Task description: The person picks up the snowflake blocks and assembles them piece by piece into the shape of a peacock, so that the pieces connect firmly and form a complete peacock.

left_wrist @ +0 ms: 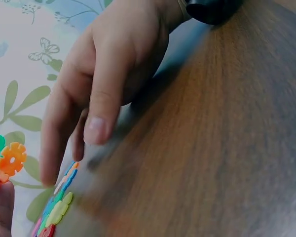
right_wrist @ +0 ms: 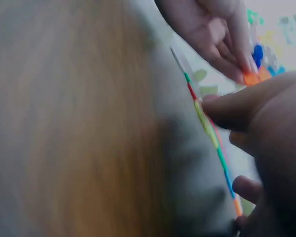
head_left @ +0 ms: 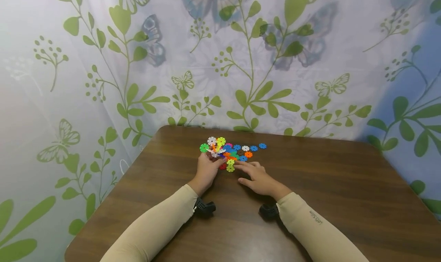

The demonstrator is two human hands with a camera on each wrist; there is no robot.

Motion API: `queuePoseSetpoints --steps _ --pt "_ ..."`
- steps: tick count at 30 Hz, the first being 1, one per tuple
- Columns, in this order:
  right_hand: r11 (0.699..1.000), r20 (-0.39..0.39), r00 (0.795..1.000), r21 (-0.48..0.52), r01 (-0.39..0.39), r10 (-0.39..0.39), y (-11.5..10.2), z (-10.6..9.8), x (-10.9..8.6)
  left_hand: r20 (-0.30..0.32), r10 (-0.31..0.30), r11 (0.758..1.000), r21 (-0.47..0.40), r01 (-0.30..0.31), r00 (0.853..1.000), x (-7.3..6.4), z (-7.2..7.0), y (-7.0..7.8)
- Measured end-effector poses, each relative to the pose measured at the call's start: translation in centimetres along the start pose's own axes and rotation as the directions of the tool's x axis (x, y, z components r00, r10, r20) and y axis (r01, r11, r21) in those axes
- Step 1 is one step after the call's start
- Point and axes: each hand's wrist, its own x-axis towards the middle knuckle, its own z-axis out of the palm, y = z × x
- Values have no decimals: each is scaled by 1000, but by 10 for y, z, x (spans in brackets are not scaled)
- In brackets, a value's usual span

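Note:
My left hand (head_left: 205, 170) pinches an orange notched plastic disc (left_wrist: 13, 159) between thumb and fingers. Joined to it is a cluster of linked discs, among them a green disc (head_left: 204, 148), a white disc (head_left: 211, 141) and a yellow disc (head_left: 221, 141). To the right, my right hand (head_left: 260, 178) hovers low with its fingers extended and holding nothing. Its fingertips are close to the loose discs, beside a lime-yellow disc (head_left: 230, 169); whether they touch is unclear. The right wrist view is blurred, but the left hand's pinch on the orange disc shows there too.
Loose discs lie flat behind the hands, including a blue disc (head_left: 262, 146), a white disc (head_left: 245, 148) and an orange disc (head_left: 248, 154). They lie on a brown wooden table (head_left: 327, 185). A leaf-and-butterfly patterned curtain (head_left: 213, 63) hangs behind its far edge.

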Motion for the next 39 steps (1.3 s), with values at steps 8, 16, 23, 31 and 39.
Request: queuePoseSetpoints --steps 8,16,23,31,39 --pt "996 -20 1000 -92 22 -24 -7 4 1 29 -15 999 46 13 999 -4 2 0" --pt "1000 -125 992 23 5 -2 -7 0 0 68 -40 999 29 38 997 -7 6 2" --pt "989 -49 997 135 -57 64 -7 -2 -3 108 -19 1000 18 17 994 -8 7 3" --pt "993 90 996 117 12 -22 -9 -15 -7 130 -18 1000 9 17 991 -7 6 2" --pt "977 157 988 212 -35 2 -6 -24 -7 138 -13 1000 1 13 990 -7 6 0"
